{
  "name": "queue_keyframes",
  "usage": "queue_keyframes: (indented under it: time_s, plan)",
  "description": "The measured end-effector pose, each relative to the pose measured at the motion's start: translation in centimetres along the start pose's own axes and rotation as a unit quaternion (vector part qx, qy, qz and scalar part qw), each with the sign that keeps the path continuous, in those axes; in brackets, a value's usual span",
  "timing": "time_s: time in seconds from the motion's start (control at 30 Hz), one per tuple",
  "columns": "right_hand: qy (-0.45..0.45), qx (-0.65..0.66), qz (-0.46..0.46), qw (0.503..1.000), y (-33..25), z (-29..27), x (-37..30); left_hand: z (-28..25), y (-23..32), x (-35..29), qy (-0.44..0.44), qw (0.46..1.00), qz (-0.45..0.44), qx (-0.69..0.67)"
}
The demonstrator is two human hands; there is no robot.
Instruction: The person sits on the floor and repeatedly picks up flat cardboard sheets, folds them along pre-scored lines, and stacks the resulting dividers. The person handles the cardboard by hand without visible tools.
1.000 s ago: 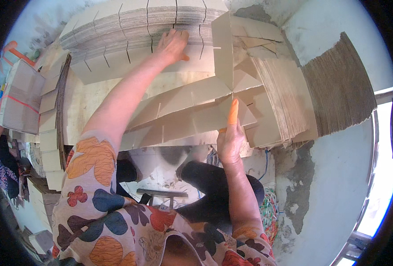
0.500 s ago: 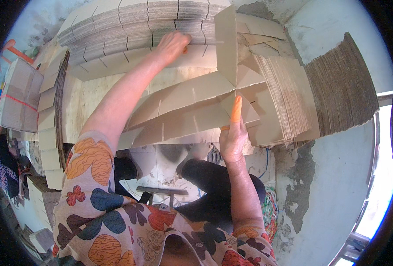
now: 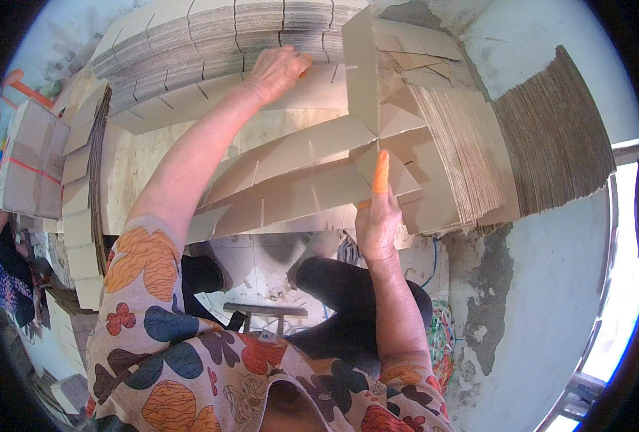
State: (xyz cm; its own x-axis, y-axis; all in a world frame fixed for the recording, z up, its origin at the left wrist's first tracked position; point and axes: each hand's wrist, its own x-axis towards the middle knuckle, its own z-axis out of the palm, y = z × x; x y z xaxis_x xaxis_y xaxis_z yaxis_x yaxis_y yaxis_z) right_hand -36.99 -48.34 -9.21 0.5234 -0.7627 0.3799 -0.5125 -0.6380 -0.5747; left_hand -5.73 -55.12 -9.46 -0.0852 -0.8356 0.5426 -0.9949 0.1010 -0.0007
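My left hand [image 3: 276, 74] reaches to the far side, its fingers curled at the upper edge of the front slotted cardboard strip [image 3: 168, 108]. An orange finger cover shows at one fingertip. Behind that strip stands a long stack of slotted cardboard strips [image 3: 211, 43]. My right hand [image 3: 378, 227] grips the near side of a partly joined cardboard divider [image 3: 298, 191], one orange-covered finger lying straight along it. Its other fingers are mostly hidden. The divider has long strips spreading left, crossed by shorter pieces, with one upright panel [image 3: 361, 68] standing from it.
To the right are a stack of light cardboard sheets [image 3: 463, 158] and a darker stack [image 3: 553, 137] by the wall. A row of cardboard pieces [image 3: 78, 187] lines the left side, beside a taped box [image 3: 31, 158]. Another person's patterned sleeve [image 3: 2, 266] appears far left.
The whole view has shifted slightly left. My left fingers have rolled up a little at the strip's edge, so the orange fingertip sits higher. My right hand keeps its place on the divider.
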Motion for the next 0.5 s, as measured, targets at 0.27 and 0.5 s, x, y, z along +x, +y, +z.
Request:
queue_keyframes:
  time_s: [0.27, 0.5]
  plan:
    - [-0.03, -0.003, 0.007, 1.0, 0.4, 0.1, 0.1, -0.9, 2.1, 0.2, 0.033, 0.998, 0.032, -0.035]
    - [-0.083, -0.028, 0.041, 0.995, 0.7, -0.3, 0.1, -4.2, 5.0, 0.3, 0.06, 0.99, 0.066, -0.108]
